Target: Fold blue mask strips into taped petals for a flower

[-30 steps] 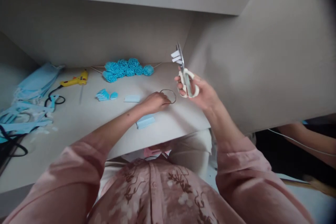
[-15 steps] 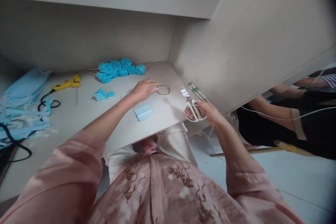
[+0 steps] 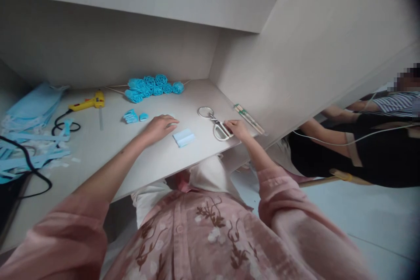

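Observation:
My right hand (image 3: pixel 238 128) rests on the desk with its fingers on the handle of the white scissors (image 3: pixel 220 131). The scissors lie flat, blades pointing at a thin metal ring (image 3: pixel 205 111). My left hand (image 3: pixel 160 126) lies palm down on the desk (image 3: pixel 108 144) with loosely bent fingers and nothing visible in it. A folded light-blue piece (image 3: pixel 183 137) sits just right of that hand. Two small blue cut pieces (image 3: pixel 133 116) lie beyond it.
A cluster of blue fabric roses (image 3: pixel 154 85) sits at the back wall. A yellow glue gun (image 3: pixel 87 103), blue masks (image 3: pixel 34 105), cut strips (image 3: pixel 31 151) and a black cable (image 3: pixel 31 170) fill the left. Thin sticks (image 3: pixel 249 119) lie by the right wall. Another person (image 3: pixel 361 148) sits at right.
My right hand brought the scissors down from the air and laid them on the desk by the ring. My left hand left the ring and drew back to the left.

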`<state>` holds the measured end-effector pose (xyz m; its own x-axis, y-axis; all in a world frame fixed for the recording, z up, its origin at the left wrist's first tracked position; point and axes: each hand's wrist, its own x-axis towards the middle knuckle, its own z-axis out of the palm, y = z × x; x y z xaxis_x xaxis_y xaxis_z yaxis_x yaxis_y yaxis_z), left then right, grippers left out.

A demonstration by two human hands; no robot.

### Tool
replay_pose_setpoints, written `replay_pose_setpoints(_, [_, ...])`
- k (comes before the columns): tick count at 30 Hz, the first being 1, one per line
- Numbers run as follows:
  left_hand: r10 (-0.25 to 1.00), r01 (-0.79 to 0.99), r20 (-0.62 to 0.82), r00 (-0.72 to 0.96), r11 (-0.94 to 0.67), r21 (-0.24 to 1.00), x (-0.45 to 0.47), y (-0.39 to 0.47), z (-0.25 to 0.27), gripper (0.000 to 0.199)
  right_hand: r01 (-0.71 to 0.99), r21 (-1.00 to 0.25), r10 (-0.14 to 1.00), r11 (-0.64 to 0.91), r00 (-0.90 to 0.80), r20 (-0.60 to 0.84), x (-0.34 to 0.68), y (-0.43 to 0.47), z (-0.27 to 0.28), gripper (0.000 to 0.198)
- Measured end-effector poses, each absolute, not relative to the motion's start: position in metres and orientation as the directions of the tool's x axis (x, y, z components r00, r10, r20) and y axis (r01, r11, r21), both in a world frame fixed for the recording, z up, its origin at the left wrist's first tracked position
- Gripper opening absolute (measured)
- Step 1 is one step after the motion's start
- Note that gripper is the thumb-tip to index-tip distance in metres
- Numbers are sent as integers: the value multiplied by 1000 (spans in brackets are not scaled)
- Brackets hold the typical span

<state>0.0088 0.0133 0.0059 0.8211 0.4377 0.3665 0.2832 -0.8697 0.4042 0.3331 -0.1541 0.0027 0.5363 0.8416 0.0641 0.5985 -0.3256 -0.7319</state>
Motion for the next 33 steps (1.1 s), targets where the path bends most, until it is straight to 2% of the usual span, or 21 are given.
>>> replay_pose_setpoints(4, [454, 302, 318, 832, -853, 426, 8, 14, 0, 40, 725, -610, 796, -320, 555, 242, 328, -157, -3, 30])
replay_pose_setpoints(8, [462, 312, 331, 823, -854, 416, 10, 15, -10, 36, 855, -455, 789, -249, 451, 417, 304, -166, -6, 35])
replay_pose_setpoints(11, [460, 298, 366, 809, -858, 419, 6, 15, -17, 34, 928, -295, 807, -227, 349, 476, 286, -176, -10, 35])
replay_pose_setpoints(13, [443, 282, 382, 811, -868, 408, 3, 13, -19, 33, 936, -263, 807, -232, 337, 485, 283, -181, -12, 33])
replay_pose_setpoints(18, [405, 272, 461, 790, -904, 330, -2, 0, -11, 29, 901, -318, 746, -295, 426, 513, 304, -189, -16, 39])
replay_pose_setpoints(22, [304, 172, 477, 825, -938, 300, 11, -28, 7, 27, 837, -410, 787, -362, 510, 347, 324, -188, -16, 37])
replay_pose_setpoints(25, [138, 26, 395, 908, -961, 276, 36, -57, 18, 26, 832, -391, 828, -393, 506, 244, 329, -183, -15, 32])
replay_pose_setpoints(28, [6, -56, 270, 963, -974, 221, 75, -80, 22, 27, 817, -395, 821, -421, 528, 217, 330, -177, -15, 28])
replay_pose_setpoints(30, [20, -21, 243, 970, -987, 162, 105, -89, 21, 33, 804, -416, 805, -425, 545, 232, 331, -175, -17, 25])
replay_pose_setpoints(33, [163, 142, 205, 965, -983, 114, 141, -97, 13, 26, 806, -435, 789, -400, 545, 283, 333, -175, -22, 23])
